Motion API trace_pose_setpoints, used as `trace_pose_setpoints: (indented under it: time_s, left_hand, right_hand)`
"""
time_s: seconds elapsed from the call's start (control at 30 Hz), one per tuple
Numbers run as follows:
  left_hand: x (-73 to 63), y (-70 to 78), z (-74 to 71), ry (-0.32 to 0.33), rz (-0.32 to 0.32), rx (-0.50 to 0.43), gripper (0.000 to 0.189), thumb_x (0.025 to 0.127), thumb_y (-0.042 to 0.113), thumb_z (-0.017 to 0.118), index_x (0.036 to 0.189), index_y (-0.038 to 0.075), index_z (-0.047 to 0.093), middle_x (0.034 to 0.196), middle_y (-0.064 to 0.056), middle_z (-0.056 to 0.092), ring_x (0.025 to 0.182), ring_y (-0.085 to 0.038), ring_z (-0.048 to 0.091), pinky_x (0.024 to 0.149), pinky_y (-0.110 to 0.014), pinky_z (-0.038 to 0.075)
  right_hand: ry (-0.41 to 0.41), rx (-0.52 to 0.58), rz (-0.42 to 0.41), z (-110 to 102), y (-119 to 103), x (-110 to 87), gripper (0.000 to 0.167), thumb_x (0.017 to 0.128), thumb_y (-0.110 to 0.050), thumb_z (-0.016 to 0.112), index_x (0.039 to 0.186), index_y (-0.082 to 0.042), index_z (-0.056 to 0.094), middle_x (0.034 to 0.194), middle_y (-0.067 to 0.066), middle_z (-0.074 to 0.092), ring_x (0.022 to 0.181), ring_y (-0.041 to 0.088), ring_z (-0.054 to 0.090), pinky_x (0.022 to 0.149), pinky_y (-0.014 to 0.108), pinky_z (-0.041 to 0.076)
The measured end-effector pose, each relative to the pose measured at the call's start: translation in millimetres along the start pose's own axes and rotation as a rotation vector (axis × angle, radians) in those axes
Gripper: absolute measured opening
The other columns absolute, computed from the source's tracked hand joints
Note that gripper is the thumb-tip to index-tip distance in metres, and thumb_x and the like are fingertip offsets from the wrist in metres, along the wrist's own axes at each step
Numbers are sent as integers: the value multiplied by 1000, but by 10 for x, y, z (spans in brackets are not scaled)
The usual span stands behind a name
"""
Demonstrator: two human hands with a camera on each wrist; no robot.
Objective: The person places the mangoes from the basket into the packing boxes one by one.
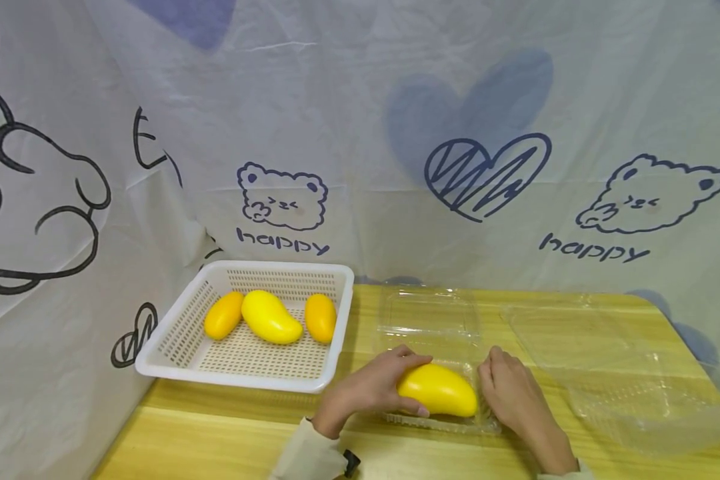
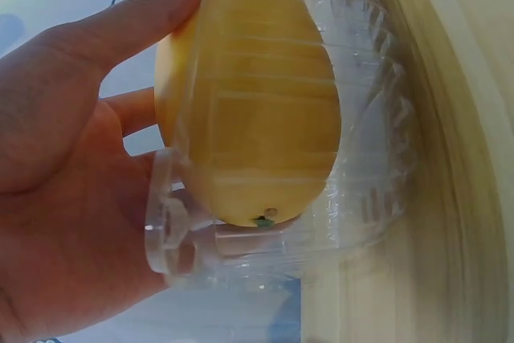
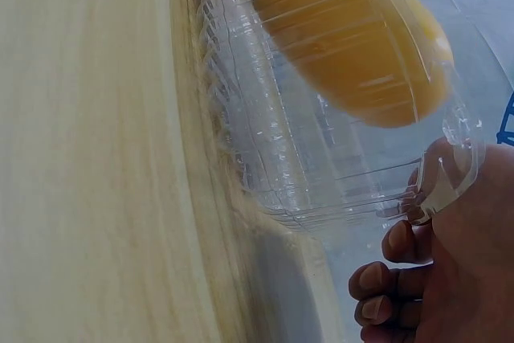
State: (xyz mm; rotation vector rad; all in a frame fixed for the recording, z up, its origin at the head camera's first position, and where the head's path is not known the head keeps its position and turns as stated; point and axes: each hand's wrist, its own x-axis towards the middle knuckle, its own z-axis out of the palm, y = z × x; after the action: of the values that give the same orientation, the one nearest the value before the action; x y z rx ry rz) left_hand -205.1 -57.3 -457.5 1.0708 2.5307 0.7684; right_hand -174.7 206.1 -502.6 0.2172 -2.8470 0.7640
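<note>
In the head view my left hand point(image 1: 387, 383) grips a yellow mango point(image 1: 438, 390) from its left side, thumb and fingers spread around it. That mango lies over the base of a clear plastic clamshell box point(image 1: 450, 424), whose lid point(image 1: 429, 310) is raised open at the back. In the left wrist view the mango's stem end point(image 2: 265, 218) shows through the box wall. My right hand point(image 1: 510, 387) holds the box at its right edge. Seen from the right wrist, its curled fingers point(image 3: 371, 276) are at the box's corner rim point(image 3: 450, 190).
A white perforated basket point(image 1: 246, 381) at the left holds a yellow mango point(image 1: 270, 317) and two orange-yellow ones point(image 1: 224, 316). More clear plastic packaging point(image 1: 654, 393) lies on the wooden table point(image 1: 228, 440) at the right. A printed cloth point(image 1: 366, 133) hangs behind.
</note>
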Motion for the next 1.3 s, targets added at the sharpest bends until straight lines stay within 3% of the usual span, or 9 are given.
trace_pose_setpoints:
  time_s: [0.17, 0.57, 0.73, 1.3]
  left_hand:
    - [5, -11, 15, -13, -19, 16, 83, 85, 45, 83, 153, 14, 49, 138, -4, 55, 112, -11, 54, 96, -26, 47]
    - [-7, -10, 52, -34, -13, 17, 74, 93, 48, 73, 153, 14, 49, 134, -4, 56, 101, -6, 51, 89, -24, 47]
    - [3, -21, 76, -39, -1, 27, 73, 94, 47, 72, 154, 14, 48, 137, -6, 56, 104, -8, 52, 92, -25, 47]
    - [-30, 9, 72, -21, 7, 71, 67, 92, 43, 77, 149, 18, 53, 136, -3, 56, 109, -10, 52, 94, -27, 47]
  right_hand:
    - [-9, 2, 6, 0, 4, 0, 26, 106, -11, 38, 81, -9, 44, 69, 4, 41, 65, 20, 40, 61, 34, 37]
    - [-2, 22, -5, 0, 5, 1, 26, 106, -10, 38, 80, -9, 44, 68, 3, 40, 63, 20, 39, 59, 33, 36]
    - [0, 23, -4, 2, 4, -2, 26, 105, -10, 38, 80, -9, 43, 67, 3, 39, 63, 20, 38, 58, 33, 36]
    - [-11, 18, 14, 0, 2, 0, 25, 105, -11, 39, 81, -8, 45, 69, 4, 42, 65, 20, 40, 60, 34, 37]
